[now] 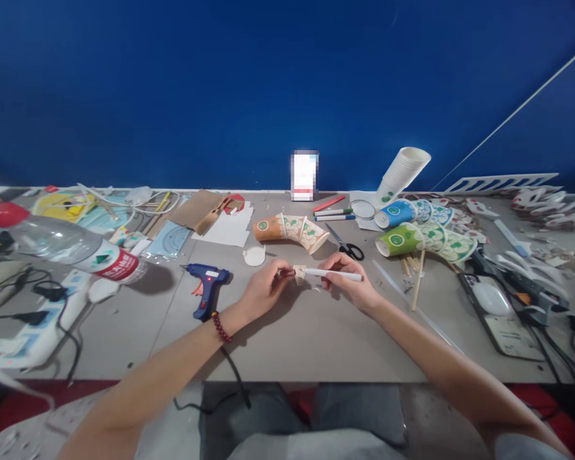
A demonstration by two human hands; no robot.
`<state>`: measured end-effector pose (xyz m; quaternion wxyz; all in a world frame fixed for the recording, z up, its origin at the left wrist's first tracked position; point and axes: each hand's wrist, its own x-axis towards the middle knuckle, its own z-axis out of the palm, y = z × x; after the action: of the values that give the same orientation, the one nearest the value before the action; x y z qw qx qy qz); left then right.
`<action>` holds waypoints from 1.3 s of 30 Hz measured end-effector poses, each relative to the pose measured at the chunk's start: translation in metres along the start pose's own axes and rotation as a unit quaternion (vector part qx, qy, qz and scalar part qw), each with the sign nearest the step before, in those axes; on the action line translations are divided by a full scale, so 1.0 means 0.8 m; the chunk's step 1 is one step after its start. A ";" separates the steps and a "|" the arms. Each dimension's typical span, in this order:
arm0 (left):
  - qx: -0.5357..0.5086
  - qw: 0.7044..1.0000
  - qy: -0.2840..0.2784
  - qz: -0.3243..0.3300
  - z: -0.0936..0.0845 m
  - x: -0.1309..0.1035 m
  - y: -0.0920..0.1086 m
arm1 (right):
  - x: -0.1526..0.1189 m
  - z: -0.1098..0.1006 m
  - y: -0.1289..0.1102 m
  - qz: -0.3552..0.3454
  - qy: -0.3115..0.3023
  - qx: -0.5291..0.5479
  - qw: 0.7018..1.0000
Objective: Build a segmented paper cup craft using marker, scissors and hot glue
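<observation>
- The left hand (268,285) pinches the patterned paper piece (299,275) by one side, apparently to steady it between both hands.
- The right hand's (349,282) fingers close around the white pen (347,275), its end at the paper — whether touching, I cannot tell.
- The glue gun (214,280) lies left, the scissors (351,250) beyond the right hand — both seemingly kept within reach.
- Orange cups (290,231) limit room behind; bare table (306,345) runs to the front edge.

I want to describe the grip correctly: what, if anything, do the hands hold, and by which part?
The left hand holds a small patterned paper piece by its left edge; the right hand holds a white pen near its middle.
</observation>
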<state>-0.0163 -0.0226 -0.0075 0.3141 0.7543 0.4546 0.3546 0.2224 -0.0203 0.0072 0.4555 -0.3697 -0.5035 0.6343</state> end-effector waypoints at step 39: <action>0.091 0.987 -0.113 0.072 -0.018 -0.007 0.040 | -0.004 -0.001 -0.005 0.055 -0.019 -0.056 0.997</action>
<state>-0.0153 -0.0378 0.0246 0.2670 0.8460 0.3906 0.2458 0.2251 -0.0231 0.0111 0.3888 -0.4097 -0.5257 0.6361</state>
